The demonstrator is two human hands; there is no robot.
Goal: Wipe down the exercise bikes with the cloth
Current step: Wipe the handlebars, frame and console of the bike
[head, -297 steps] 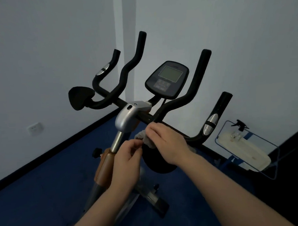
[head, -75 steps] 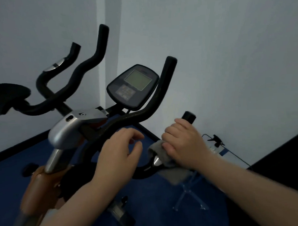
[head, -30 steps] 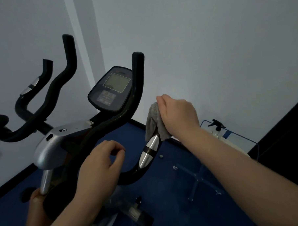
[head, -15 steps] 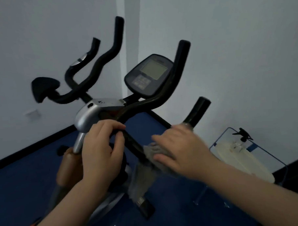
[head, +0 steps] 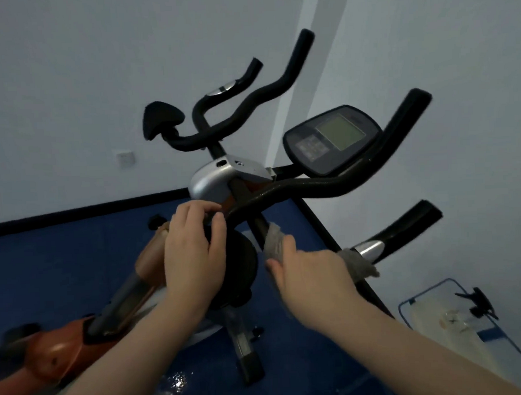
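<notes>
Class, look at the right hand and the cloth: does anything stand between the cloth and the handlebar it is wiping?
Nothing visible does. The right hand presses the cloth straight onto the handlebar, wrapped round the bar. The left hand grips the bar further in, clear of the cloth.

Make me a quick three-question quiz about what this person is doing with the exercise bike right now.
1. True or false: the right hand presses the grey cloth against the black handlebar.
2. What does the left hand rest on?
A. the console
B. the bar near the silver stem cover
C. the spray bottle
3. Fill in: the console screen is ____ (lit or blank).

Key
1. True; the cloth wraps the bar under the hand.
2. B; it grips just below the silver stem cover, while the spray bottle stands apart at lower right.
3. Blank.
</notes>
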